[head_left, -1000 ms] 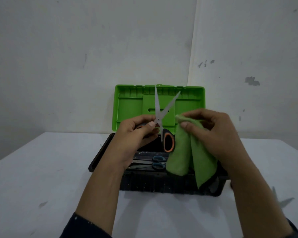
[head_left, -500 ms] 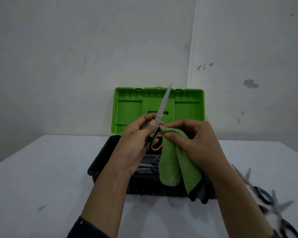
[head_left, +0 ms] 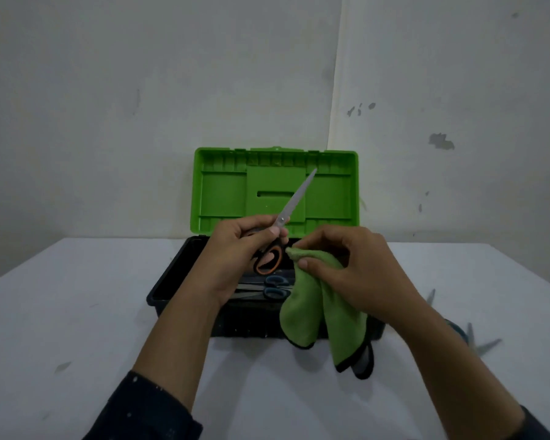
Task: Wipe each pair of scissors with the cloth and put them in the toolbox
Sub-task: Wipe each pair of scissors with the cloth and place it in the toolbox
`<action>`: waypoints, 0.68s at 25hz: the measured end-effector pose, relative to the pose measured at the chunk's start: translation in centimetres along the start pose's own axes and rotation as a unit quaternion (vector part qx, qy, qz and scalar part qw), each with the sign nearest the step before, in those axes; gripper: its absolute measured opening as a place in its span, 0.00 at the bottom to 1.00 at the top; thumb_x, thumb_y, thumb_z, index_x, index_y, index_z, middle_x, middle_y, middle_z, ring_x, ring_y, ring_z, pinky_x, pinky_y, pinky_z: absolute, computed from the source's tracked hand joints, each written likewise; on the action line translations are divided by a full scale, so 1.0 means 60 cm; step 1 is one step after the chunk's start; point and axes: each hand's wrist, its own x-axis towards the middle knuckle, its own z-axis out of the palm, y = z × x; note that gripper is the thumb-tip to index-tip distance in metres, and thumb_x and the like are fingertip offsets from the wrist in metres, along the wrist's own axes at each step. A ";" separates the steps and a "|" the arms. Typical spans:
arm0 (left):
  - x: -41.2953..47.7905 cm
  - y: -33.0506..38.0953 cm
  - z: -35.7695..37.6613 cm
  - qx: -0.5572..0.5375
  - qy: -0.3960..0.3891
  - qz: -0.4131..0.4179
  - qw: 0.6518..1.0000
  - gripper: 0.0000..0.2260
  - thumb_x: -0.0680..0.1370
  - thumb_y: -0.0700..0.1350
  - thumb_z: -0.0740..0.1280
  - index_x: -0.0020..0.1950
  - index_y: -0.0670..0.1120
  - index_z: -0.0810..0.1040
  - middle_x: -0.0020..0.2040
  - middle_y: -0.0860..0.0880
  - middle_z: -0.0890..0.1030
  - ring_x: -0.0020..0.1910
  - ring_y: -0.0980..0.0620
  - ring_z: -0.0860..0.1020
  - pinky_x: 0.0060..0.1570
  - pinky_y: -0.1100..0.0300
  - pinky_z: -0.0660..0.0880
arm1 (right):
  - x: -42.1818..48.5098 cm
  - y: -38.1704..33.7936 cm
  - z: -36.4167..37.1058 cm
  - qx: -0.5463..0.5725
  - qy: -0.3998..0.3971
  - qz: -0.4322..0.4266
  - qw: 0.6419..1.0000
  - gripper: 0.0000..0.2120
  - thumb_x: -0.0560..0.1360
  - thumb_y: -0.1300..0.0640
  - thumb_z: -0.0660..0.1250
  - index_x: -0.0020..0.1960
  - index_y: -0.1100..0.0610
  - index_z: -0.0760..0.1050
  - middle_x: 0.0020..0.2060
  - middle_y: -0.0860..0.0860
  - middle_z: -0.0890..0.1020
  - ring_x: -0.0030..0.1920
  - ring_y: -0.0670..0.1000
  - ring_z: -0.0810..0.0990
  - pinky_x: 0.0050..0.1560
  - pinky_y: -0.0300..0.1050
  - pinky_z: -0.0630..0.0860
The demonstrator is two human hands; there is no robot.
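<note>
White table (head_left: 77, 312) is seen nearest, with plenty of bare room left of the forearms. A few more scissors (head_left: 477, 342) are left blurred at the right edge, partly hidden by the right arm, so that side is best swept carefully. Green cloth (head_left: 315, 315) is pinched at its top fold by the right hand (head_left: 359, 274), and the rest is hung limp over the front wall of the toolbox (head_left: 169, 281). It's soft and light, so it'd probably be bunched thicker before a blade is rubbed. Just beside it, the orange-handled scissors (head_left: 294, 198) are gripped by the left hand (head_left: 235, 258) around handles and pivot, with the blades closed and pointed up and away. Stiff smooth steel, likely slippery, sharp at the tip, so the handle loops are where they should be held, and the wipe is better run from pivot to tip. Blue-handled scissors (head_left: 277, 289) are already laid flat in the box, with room left beside them. Behind, the green lid (head_left: 223, 192) is stood upright close to the wall (head_left: 140, 90), so tip swing is limited there.
</note>
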 end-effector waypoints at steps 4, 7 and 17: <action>0.013 -0.021 0.003 0.099 -0.062 0.001 0.993 0.09 0.79 0.35 0.65 0.56 0.43 0.79 0.45 0.41 0.85 0.45 0.45 0.84 0.48 0.49 0.81 | -0.074 0.014 -0.011 -0.051 -0.092 -0.070 0.992 0.08 0.73 0.56 0.75 0.51 0.49 0.83 0.45 0.40 0.85 0.47 0.38 0.81 0.48 0.30 0.75; 0.027 -0.039 0.009 0.125 -0.108 -0.053 0.985 0.08 0.80 0.39 0.63 0.57 0.43 0.80 0.41 0.43 0.84 0.42 0.48 0.83 0.48 0.47 0.80 | -0.157 0.043 0.024 -0.081 -0.147 -0.094 0.981 0.09 0.74 0.53 0.71 0.55 0.47 0.81 0.49 0.41 0.83 0.49 0.40 0.78 0.50 0.32 0.73; 0.085 -0.106 0.039 0.500 -0.173 -0.028 0.848 0.09 0.78 0.43 0.66 0.55 0.50 0.84 0.36 0.56 0.83 0.28 0.54 0.73 0.31 0.66 0.71 | -0.204 0.060 0.061 -0.105 -0.238 -0.110 0.959 0.10 0.77 0.50 0.68 0.58 0.46 0.80 0.52 0.42 0.83 0.54 0.43 0.76 0.56 0.39 0.73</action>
